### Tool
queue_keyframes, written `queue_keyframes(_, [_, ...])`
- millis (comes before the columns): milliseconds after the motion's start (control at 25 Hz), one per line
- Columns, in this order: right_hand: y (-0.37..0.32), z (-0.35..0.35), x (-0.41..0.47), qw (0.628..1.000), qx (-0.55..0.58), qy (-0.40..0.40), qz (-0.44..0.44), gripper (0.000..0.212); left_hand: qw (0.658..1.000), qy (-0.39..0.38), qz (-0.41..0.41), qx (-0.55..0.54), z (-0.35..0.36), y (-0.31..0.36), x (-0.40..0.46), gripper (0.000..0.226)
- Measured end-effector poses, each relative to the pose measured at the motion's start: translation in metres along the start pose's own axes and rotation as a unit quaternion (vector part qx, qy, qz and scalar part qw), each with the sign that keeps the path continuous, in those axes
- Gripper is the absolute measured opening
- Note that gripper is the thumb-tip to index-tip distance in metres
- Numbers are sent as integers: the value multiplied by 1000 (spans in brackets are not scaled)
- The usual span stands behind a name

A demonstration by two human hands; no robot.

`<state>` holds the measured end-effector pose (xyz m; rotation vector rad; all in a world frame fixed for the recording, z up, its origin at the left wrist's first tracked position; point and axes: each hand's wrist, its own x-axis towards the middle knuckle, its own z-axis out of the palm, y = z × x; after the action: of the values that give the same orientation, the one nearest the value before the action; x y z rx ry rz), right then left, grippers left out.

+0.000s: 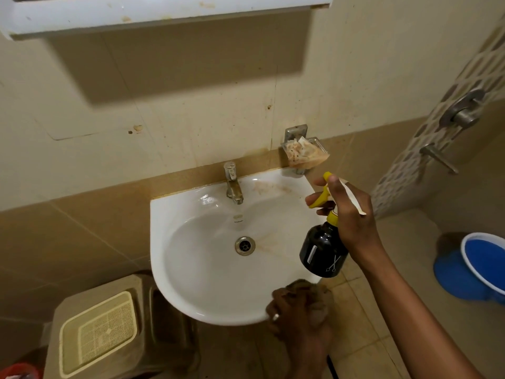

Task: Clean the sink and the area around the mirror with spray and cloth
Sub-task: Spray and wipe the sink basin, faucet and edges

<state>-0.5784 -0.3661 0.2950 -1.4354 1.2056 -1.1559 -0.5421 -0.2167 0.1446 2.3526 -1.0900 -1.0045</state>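
**One bottle, one cloth, one stained basin**

Counted out: one sink (207, 269), one tap (233, 183), one drain (245, 245), one spray bottle (323, 250), one cloth (314, 296), and two hands at work.

The right hand (347, 214) grips the spray bottle by its neck, with fingers curled round the yellow trigger and the nozzle pointing left toward the basin. The bottle is black with a yellow collar and white comb and scissors marks on its body; it hangs in the air over the sink's right rim. The left hand (297, 313) is clenched around a bunched brown cloth at the sink's front-right edge — the cloth touches the rim there.

The sink is white and rounded, fixed to the wall, with faint brownish streaks running right of the drain and a rusty smear on the ledge beside the tap. The tap itself is metal and dulled with deposits.

Above, the stained white underside of a shelf (164, 15) casts a shadow on the cream tile wall (191, 105), which is speckled with marks. A wall-mounted soap dish (304, 153) to the right of the tap holds a crumpled, stained wrapper. Under the sink's left side stands a beige plastic stool (117, 332). On the right — past a strip of patterned tiles carrying a metal valve (463, 110) — a blue bucket (481, 263) sits on the floor.
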Motion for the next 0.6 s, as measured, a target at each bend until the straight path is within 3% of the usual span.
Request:
queue_keyframes(80, [4,2,0,1000,-23,-12,7,31,991,-117,63,17,10,23,-1,56])
queue_keyframes(160, [6,2,3,999,-41,-21,8,31,969,-226,86,-52,7,41,-5,55])
queue_keyframes(240, [6,-3,8,999,-46,-27,0,32,953,-260,102,-114,-15,38,-4,59])
queue_keyframes(360, [12,-16,15,999,-41,-11,0,34,942,-221,88,-239,-63,26,34,81])
queue_keyframes(480, [24,-20,17,999,-30,10,15,36,950,-98,106,-278,-105,12,96,72])
queue_keyframes(600, [41,-10,14,998,-42,2,53,31,968,-28,33,-248,-102,-14,152,57])
